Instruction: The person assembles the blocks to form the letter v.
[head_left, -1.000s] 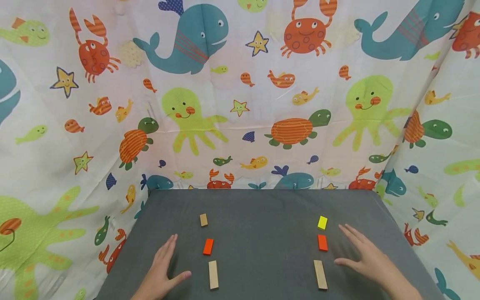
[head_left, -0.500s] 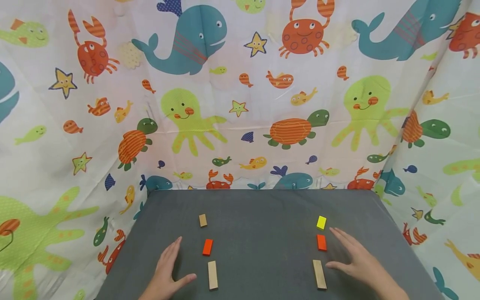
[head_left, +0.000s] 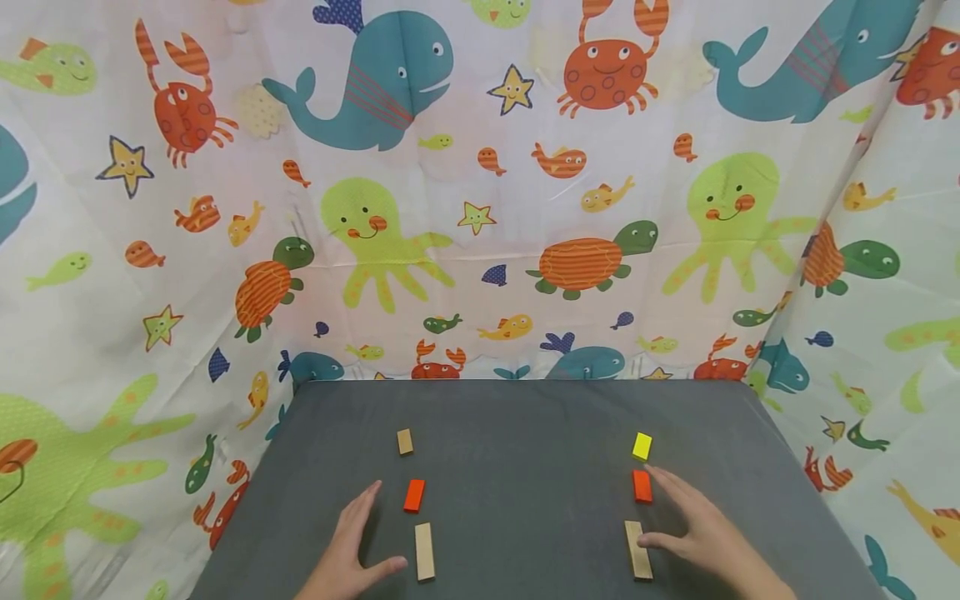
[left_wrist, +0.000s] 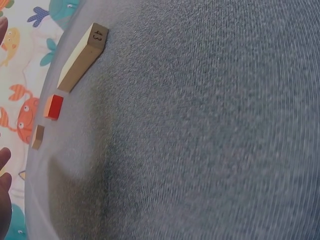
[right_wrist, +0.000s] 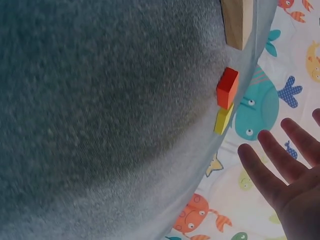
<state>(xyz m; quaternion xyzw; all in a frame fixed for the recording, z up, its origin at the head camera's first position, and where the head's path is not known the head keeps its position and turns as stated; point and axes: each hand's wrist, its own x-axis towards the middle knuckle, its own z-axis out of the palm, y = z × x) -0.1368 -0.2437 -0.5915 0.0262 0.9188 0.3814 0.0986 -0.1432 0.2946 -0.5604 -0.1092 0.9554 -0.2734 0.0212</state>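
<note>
From the head: looks down on a grey worktop (head_left: 525, 467) with two columns of blocks, all lying flat. In one column, from far to near: small wooden block (head_left: 405, 442), left red block (head_left: 414, 496), left long block (head_left: 424, 552) of pale wood. In the other, same order: yellow block (head_left: 642, 446), right red block (head_left: 642, 486), right long block (head_left: 638, 563), also of pale wood. Outside the first column, left hand (head_left: 345, 550), spread, with fingers stretched side by side and thumb reaching toward the left long block, just short of it. Outside the second column, right hand (head_left: 701, 533), likewise spread, with index fingertip at the edge of the right red block and thumb tip over the right long block as seen from here; cannot tell whether touching or above. Behind and at both sides, printed cloth (head_left: 465, 108) with whales, crabs, octopuses and turtles

From the left wrist: left long block closest, with dark digits on its end, then left red block and small wooden block. Only bits of the left hand at the frame's edge, and a soft shadow (left_wrist: 75, 200) on the worktop

From the right wrist: right hand fanned out in front of the printed cloth, apart from the blocks in this view. Yellow block partly behind the right red block; right long block cut off by the top edge
</note>
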